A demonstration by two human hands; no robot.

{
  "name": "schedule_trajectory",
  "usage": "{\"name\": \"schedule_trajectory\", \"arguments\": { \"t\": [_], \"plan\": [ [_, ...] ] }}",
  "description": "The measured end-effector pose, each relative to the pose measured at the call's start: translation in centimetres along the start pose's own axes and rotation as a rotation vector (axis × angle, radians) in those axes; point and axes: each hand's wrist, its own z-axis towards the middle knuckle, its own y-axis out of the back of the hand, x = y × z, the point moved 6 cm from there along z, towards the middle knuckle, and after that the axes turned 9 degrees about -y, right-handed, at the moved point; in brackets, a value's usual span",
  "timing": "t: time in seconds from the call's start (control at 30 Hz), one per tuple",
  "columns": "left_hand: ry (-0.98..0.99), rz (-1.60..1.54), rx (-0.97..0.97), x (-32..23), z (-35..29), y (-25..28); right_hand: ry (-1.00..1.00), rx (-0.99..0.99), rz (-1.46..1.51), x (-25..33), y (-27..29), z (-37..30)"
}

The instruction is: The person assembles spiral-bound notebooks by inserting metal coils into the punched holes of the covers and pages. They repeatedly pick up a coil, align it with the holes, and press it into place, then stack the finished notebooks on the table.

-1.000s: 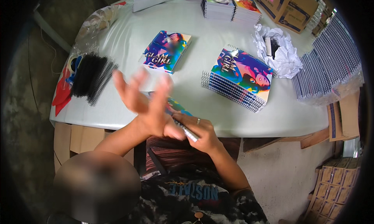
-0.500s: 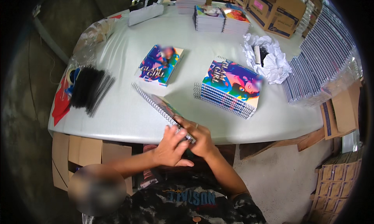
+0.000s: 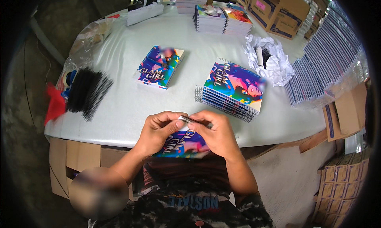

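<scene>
Pinching the upper edge of the spiral notebook (image 3: pixel 179 142) in the grip of left hand (image 3: pixel 157 129) and right hand (image 3: pixel 216 129), press gently and evenly, without bending its cover (image 3: pixel 191 145).

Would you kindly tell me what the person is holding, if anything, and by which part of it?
A colourful notebook, pinched at its far edge by the left hand and the right hand.
</scene>
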Motion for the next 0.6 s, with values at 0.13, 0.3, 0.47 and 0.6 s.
{"name": "schedule_trajectory", "arguments": {
  "t": [0.13,0.3,0.47,0.6],
  "plan": [
    [-0.047,-0.114,0.123,0.2,0.8,-0.6,-0.077,-0.035,0.269,-1.8,-0.1,0.3],
    [-0.064,0.088,0.230,-0.1,1.9,0.1,-0.073,-0.099,0.108,-1.5,-1.1,0.1],
    [-0.110,0.295,0.299,-1.1,2.4,-0.2,0.054,-0.221,-0.109,0.1,-1.6,-0.6],
    [-0.054,0.306,0.356,-1.2,2.7,-0.9,0.035,-0.199,-0.115,0.1,-1.1,-0.9]
  ]
}}
